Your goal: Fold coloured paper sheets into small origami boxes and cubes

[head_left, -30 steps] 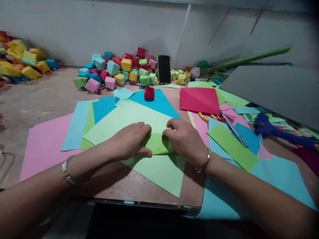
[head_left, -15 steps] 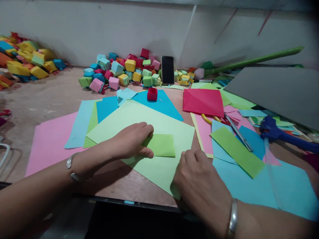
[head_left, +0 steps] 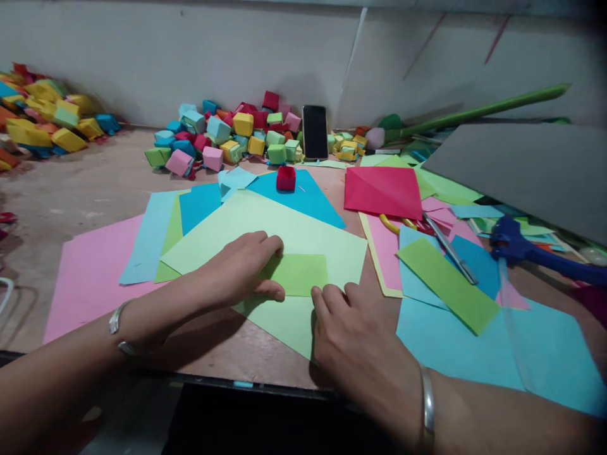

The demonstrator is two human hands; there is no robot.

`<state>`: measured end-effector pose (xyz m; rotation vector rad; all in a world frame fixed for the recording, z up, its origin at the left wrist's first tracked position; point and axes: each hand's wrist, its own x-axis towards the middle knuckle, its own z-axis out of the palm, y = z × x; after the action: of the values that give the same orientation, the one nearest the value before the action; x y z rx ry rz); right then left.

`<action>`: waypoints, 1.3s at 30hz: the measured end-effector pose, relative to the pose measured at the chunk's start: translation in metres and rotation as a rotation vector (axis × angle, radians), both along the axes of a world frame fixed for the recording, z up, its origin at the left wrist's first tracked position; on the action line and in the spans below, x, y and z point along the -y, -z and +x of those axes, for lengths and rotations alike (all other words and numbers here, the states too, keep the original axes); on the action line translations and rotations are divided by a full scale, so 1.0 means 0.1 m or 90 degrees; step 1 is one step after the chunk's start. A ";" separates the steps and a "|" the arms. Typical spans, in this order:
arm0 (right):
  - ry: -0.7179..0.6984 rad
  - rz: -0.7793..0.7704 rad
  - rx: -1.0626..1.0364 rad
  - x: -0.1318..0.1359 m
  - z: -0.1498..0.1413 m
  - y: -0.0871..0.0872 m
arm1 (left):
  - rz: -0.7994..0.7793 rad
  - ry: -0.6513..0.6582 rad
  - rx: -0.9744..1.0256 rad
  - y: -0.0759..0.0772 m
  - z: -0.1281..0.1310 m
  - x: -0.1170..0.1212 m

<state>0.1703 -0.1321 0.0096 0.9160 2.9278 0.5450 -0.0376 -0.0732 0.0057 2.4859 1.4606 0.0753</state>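
Note:
A lime green paper piece [head_left: 301,275] lies flat on a large pale green sheet [head_left: 327,243]. My left hand [head_left: 246,268] holds down its left end, thumb at the lower edge and bent fingers at the upper edge. My right hand [head_left: 358,344] is curled with knuckles up, fingertips at the piece's lower right corner. Its palm side is hidden, so I cannot tell whether anything is inside. Behind the pale sheet, a small red paper box [head_left: 286,179] sits on a blue sheet [head_left: 315,199].
Folded paper cubes [head_left: 227,136] pile up by the wall, beside a standing phone [head_left: 315,133]. To the right lie a lime strip [head_left: 448,284], a silver pen-like tool [head_left: 450,249], a blue glue gun [head_left: 512,243] and a red paper [head_left: 383,189]. Pink sheets [head_left: 90,272] lie left.
My right hand has moved left and slightly up, from beside the lime green piece to its lower right corner. My left hand still holds the left end. The view has shifted slightly.

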 end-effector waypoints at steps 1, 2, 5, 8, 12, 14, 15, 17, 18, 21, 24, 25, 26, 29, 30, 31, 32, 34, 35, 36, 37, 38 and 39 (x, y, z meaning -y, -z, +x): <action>-0.001 0.001 0.000 -0.01 0.00 0.00 | 0.018 -0.015 -0.016 0.01 -0.05 0.03; -0.004 0.000 0.000 -0.01 0.00 -0.01 | 0.032 -0.033 -0.033 0.02 -0.12 0.06; -0.008 -0.002 -0.004 -0.03 0.00 0.01 | 0.054 -0.085 -0.075 0.02 -0.40 0.15; -0.017 0.000 -0.014 -0.03 0.00 0.02 | 0.047 -0.147 -0.085 -0.05 -0.64 0.23; -0.020 0.015 -0.025 -0.03 -0.01 0.05 | -0.009 -0.162 -0.013 -0.16 -0.61 0.24; -0.023 0.021 -0.029 -0.02 -0.02 0.06 | -0.018 -0.136 0.050 -0.18 -0.46 0.20; -0.025 0.025 -0.034 -0.03 -0.02 0.07 | -0.010 -0.119 0.070 -0.18 -0.38 0.18; -0.026 0.036 -0.047 -0.04 -0.02 0.07 | 0.001 -0.092 0.060 -0.17 -0.22 0.13; -0.029 0.036 -0.054 -0.05 -0.02 0.06 | 0.009 -0.081 0.045 -0.16 -0.17 0.10; -0.030 0.021 -0.093 -0.12 0.01 -0.02 | 0.065 -0.067 0.021 -0.14 -0.08 0.08; 0.011 0.053 -0.172 -0.24 0.04 -0.11 | 0.133 -0.059 0.057 -0.12 -0.07 0.12; 0.025 0.062 -0.202 -0.28 0.05 -0.13 | 0.147 -0.056 0.069 -0.12 -0.06 0.14; 0.032 0.059 -0.230 -0.31 0.06 -0.15 | 0.164 -0.056 0.079 -0.13 -0.05 0.17; 0.013 -0.001 -0.311 -0.35 0.09 -0.16 | 0.247 -0.067 0.080 -0.16 -0.03 0.29; -0.003 -0.024 -0.339 -0.34 0.09 -0.16 | 0.286 -0.070 0.079 -0.17 -0.02 0.35; -0.029 -0.046 -0.362 -0.32 0.10 -0.16 | 0.324 -0.072 0.080 -0.18 -0.03 0.41; -0.065 -0.065 -0.375 -0.30 0.10 -0.16 | 0.358 -0.073 0.086 -0.18 -0.04 0.47; -0.144 -0.095 -0.361 -0.26 0.09 -0.16 | 0.400 -0.079 0.103 -0.13 -0.09 0.61; -0.177 -0.109 -0.340 -0.25 0.08 -0.15 | 0.400 -0.085 0.113 -0.08 -0.11 0.68; -0.202 -0.123 -0.317 -0.23 0.07 -0.14 | 0.378 -0.090 0.120 -0.03 -0.14 0.75; -0.215 -0.136 -0.297 -0.23 0.06 -0.12 | 0.345 -0.094 0.126 0.03 -0.16 0.81; -0.219 -0.148 -0.280 -0.22 0.05 -0.10 | 0.308 -0.094 0.132 0.08 -0.18 0.86; -0.218 -0.159 -0.267 -0.22 0.03 -0.07 | 0.275 -0.091 0.140 0.13 -0.18 0.91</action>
<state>0.1736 -0.1102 0.0170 0.5585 3.4486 -0.0251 -0.0558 -0.1639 -0.0073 2.5760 1.6626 0.7389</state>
